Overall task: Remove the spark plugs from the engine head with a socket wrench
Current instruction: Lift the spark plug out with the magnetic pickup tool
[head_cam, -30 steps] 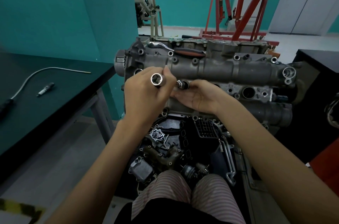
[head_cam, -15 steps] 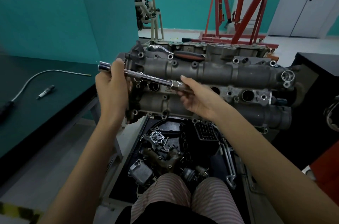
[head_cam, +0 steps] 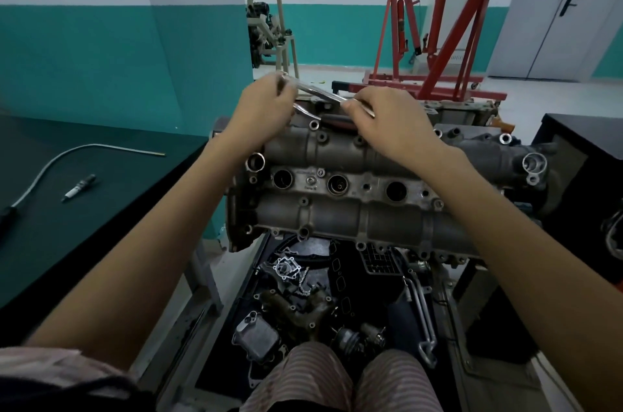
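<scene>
The grey engine head (head_cam: pixel 371 219) lies across the middle of the view, with a row of dark round plug wells (head_cam: pixel 337 184) facing me. Above its far edge both hands hold a long chrome socket extension (head_cam: pixel 320 95). My left hand (head_cam: pixel 263 111) grips its left end and my right hand (head_cam: pixel 387 118) pinches its right end. The bar looks blurred. Below it, on the far side of the head, a ratchet wrench (head_cam: pixel 305 110) with a dark handle lies. One spark plug (head_cam: pixel 79 187) rests on the dark green bench at the left.
A grey cable (head_cam: pixel 60 158) curves across the green bench (head_cam: pixel 101 226). Loose engine parts fill a black tray (head_cam: pixel 303 303) below the head, above my knees. A red engine hoist (head_cam: pixel 438 40) stands behind. A black table (head_cam: pixel 586 155) is at the right.
Both hands lifted the extension bar out of a plug well and carried it up and away to the far edge of the engine head. My view tilted down.
</scene>
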A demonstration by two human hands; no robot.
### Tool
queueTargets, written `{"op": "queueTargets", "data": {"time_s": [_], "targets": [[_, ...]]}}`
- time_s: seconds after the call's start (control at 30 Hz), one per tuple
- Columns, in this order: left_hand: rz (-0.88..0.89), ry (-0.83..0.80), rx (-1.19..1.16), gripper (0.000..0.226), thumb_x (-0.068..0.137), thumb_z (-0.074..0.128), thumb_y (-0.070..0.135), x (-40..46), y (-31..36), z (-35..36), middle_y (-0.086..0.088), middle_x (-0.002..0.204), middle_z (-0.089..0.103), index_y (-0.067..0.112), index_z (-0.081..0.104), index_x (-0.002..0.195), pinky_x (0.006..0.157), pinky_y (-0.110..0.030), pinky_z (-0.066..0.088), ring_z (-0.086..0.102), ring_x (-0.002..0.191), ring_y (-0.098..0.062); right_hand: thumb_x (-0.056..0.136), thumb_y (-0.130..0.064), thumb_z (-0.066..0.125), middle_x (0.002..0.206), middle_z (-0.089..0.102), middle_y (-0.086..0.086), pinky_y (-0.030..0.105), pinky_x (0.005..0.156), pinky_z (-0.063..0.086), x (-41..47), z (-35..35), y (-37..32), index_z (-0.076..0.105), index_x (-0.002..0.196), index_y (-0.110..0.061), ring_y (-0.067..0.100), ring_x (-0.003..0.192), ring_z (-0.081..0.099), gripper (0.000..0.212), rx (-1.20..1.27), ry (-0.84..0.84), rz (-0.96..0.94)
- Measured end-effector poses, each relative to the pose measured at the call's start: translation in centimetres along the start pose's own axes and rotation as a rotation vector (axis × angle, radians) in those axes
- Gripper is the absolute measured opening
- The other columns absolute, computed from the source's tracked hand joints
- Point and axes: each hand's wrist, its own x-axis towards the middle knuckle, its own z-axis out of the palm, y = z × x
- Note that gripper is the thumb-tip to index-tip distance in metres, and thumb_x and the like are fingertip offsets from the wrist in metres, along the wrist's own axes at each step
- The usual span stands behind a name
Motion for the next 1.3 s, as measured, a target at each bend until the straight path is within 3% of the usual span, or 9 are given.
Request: {"op": "queueTargets", "data": {"time_s": [0.1, 0.23, 0.4, 0.57, 0.7, 0.8, 0.9, 1.03, 1.3], "targets": [[0.145, 0.0, 0.186, 0.024, 0.095, 0.044, 0.012, 0.6, 0.2, 0.8, -0.009, 0.102, 0.063, 0.004, 0.06, 0.111, 0.067, -0.014, 0.03, 0.05, 0.085, -0.014, 0.097, -0.036, 0.038, 0.091, 0.063, 0.013, 0.034, 0.069, 0.041, 1.7, 0.5, 0.5, 0.06, 0.098, -0.004, 0.03, 0.087, 0.057, 0.039, -0.189, -0.033, -0.046], [0.172, 0.1, 0.231, 0.024, 0.094, 0.044, 0.01, 0.9, -0.6, 1.1, -0.012, 0.11, 0.062, 0.005, 0.06, 0.111, 0.076, -0.019, 0.035, 0.054, 0.097, -0.02, 0.097, -0.034, 0.04, 0.101, 0.06, 0.015, 0.037, 0.075, 0.041, 3.5, 1.1, 0.6, 0.056, 0.108, -0.004, 0.031, 0.095, 0.052, 0.035, -0.304, -0.068, -0.112], [0.3, -0.061, 0.284, 0.035, 0.096, 0.045, 0.013, 1.0, -1.8, 1.5, -0.013, 0.125, 0.057, 0.009, 0.055, 0.129, 0.099, -0.033, 0.037, 0.051, 0.116, -0.025, 0.098, -0.029, 0.037, 0.111, 0.059, 0.015, 0.034, 0.07, 0.037, 4.9, 2.2, 1.2, 0.052, 0.108, -0.007, 0.032, 0.099, 0.055, 0.029, -0.261, -0.231, -0.022], [0.38, -0.101, 0.284, 0.038, 0.097, 0.044, 0.013, 0.7, -2.5, 3.0, -0.009, 0.132, 0.051, 0.011, 0.051, 0.134, 0.099, -0.034, 0.038, 0.046, 0.121, -0.022, 0.096, -0.027, 0.039, 0.116, 0.058, 0.013, 0.033, 0.073, 0.036, 5.4, 2.6, 1.4, 0.054, 0.113, -0.01, 0.032, 0.104, 0.053, 0.028, -0.251, -0.264, 0.014], [0.323, 0.097, 0.297, 0.039, 0.094, 0.047, 0.013, 1.0, -2.6, 3.5, -0.015, 0.134, 0.048, 0.011, 0.052, 0.133, 0.102, -0.039, 0.037, 0.044, 0.124, -0.027, 0.096, -0.028, 0.042, 0.12, 0.058, 0.009, 0.034, 0.083, 0.041, 5.5, 2.2, 1.4, 0.057, 0.117, -0.015, 0.028, 0.108, 0.052, 0.029, -0.093, -0.329, 0.033], [0.303, -0.011, 0.303, 0.036, 0.097, 0.044, 0.014, 1.7, -2.7, 3.7, -0.014, 0.137, 0.049, 0.01, 0.054, 0.131, 0.106, -0.038, 0.034, 0.043, 0.128, -0.027, 0.094, -0.025, 0.045, 0.118, 0.06, 0.008, 0.037, 0.089, 0.045, 5.8, 2.3, 1.2, 0.061, 0.113, -0.016, 0.026, 0.107, 0.054, 0.027, -0.026, -0.361, 0.063], [0.331, -0.052, 0.309, 0.033, 0.098, 0.042, 0.014, 1.8, -2.8, 3.9, -0.01, 0.132, 0.055, 0.009, 0.057, 0.127, 0.11, -0.04, 0.026, 0.046, 0.126, -0.026, 0.092, -0.026, 0.048, 0.103, 0.06, 0.007, 0.035, 0.079, 0.046, 6.3, 2.8, 1.2, 0.061, 0.105, -0.011, 0.025, 0.093, 0.055, 0.024, -0.071, -0.318, 0.11], [0.31, -0.128, 0.34, 0.037, 0.101, 0.037, 0.021, 2.0, -2.9, 3.7, -0.011, 0.144, 0.043, 0.013, 0.049, 0.135, 0.114, -0.041, 0.009, 0.027, 0.139, -0.026, 0.092, -0.024, 0.051, 0.093, 0.054, 0.007, 0.03, 0.07, 0.041, 6.7, 3.1, 1.0, 0.053, 0.09, -0.012, 0.022, 0.08, 0.048, 0.013, -0.092, -0.313, 0.128], [0.108, -0.117, 0.7, 0.047, 0.101, 0.024, 0.033, 3.3, -2.4, 3.9, -0.017, 0.139, 0.048, 0.005, 0.051, 0.128, 0.114, -0.043, 0.011, 0.033, 0.135, -0.032, 0.088, -0.014, 0.057, 0.104, 0.066, 0.009, 0.022, 0.073, 0.037, 6.7, 3.9, -0.1, 0.069, 0.097, -0.007, 0.021, 0.097, 0.058, 0.017, 0.152, -0.197, 0.189]]}}
